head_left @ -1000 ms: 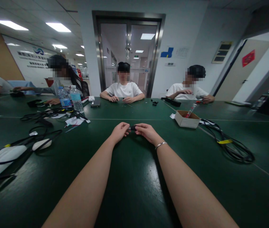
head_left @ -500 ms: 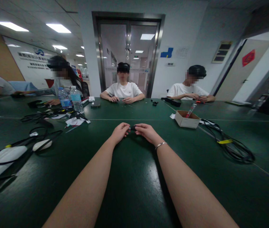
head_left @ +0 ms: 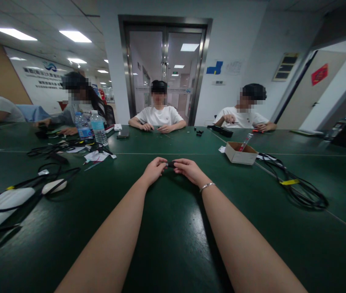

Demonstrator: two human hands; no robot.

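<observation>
Both my arms stretch forward over the dark green table (head_left: 167,228). My left hand (head_left: 154,170) and my right hand (head_left: 189,169) meet at the middle, fingers curled, pinching the two ends of a small black object (head_left: 170,164) between them. What the black object is I cannot make out; most of it is hidden by the fingers. A silver bracelet (head_left: 206,186) circles my right wrist.
A cardboard box (head_left: 240,153) with a red-handled tool stands to the right, beside a coil of black cable (head_left: 298,187). On the left lie black cables (head_left: 47,173), a white mouse (head_left: 53,186), papers and two water bottles (head_left: 98,128). Several other people sit across the table.
My hands have stayed in place. The person at the far right raised a hand; the people at the far left shifted slightly.
</observation>
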